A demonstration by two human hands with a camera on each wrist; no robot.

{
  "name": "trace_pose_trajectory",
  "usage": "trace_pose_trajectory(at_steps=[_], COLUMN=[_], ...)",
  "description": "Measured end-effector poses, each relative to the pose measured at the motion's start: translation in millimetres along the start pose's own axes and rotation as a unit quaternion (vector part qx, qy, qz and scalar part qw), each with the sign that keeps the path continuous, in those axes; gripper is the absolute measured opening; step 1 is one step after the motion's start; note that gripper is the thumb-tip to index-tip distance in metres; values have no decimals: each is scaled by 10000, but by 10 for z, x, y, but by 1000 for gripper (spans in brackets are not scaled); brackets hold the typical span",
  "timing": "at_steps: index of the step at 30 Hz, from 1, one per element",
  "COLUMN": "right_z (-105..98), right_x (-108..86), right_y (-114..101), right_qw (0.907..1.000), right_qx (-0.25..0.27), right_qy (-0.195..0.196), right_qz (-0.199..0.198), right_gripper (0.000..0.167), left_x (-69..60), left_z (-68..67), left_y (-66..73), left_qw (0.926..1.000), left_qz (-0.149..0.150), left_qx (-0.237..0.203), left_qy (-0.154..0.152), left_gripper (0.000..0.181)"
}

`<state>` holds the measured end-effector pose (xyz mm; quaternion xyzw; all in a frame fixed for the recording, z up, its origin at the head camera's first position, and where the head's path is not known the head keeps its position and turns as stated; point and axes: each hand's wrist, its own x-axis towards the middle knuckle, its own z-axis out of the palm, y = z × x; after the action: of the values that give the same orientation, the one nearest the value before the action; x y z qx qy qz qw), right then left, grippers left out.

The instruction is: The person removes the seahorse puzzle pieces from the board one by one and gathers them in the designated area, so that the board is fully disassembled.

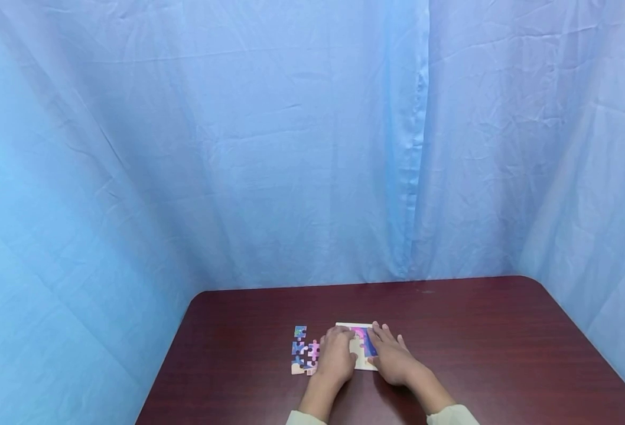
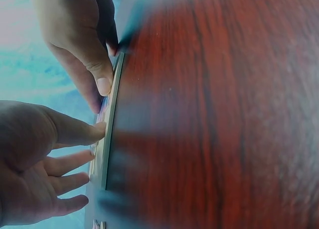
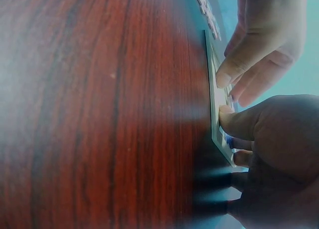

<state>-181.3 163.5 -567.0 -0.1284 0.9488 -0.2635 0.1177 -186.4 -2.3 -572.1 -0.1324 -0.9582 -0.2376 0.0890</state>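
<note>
A flat puzzle board [image 1: 365,365] with a pale rim lies on the table, pink and blue pieces in its upper and right parts and bare cream surface near its middle. My left hand [image 1: 337,357] rests on the board's left side, thumb and fingertips down on it. Over the right side, my right hand [image 1: 394,359] lies with fingers spread, thumb touching the board near its lower edge. In the left wrist view, the board's edge [image 2: 113,104] runs beneath both hands. What lies under the fingers is hidden.
Several loose puzzle pieces [image 1: 298,348], blue and pink, lie left of the board, some close beside my left hand. The dark red-brown table [image 1: 482,336] reaches back to blue curtains [image 1: 302,177] that hang behind and at both sides.
</note>
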Motion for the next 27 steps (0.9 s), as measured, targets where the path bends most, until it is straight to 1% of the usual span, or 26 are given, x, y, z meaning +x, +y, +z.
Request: trace_pose_trajectory(at_steps=[5,10,18,23,27], right_z=[3,5,8,11,8], right_x=[18,11,-8,-5,4], right_y=[4,3,12,20,17], right_qw=[10000,10000,10000,9999,10000], right_qx=[-18,-13,-23,23,-3], right_qy=[-4,-25,34,23,28], right_qz=[3,30,-51,-97,-64], right_gripper=[66,65,65,65,65], left_x=[10,12,-15,-17,-13], left_z=[-5,8,24,36,52], left_y=[3,0,-6,-9,-7], left_qw=[9999,9999,9997,9995,9991], left_qz=[-66,-48,-127,-144,-230], left_qx=[-123,-96,-181,-202,-171], left_qy=[-54,24,90,188,321], left_gripper=[37,36,46,51,48])
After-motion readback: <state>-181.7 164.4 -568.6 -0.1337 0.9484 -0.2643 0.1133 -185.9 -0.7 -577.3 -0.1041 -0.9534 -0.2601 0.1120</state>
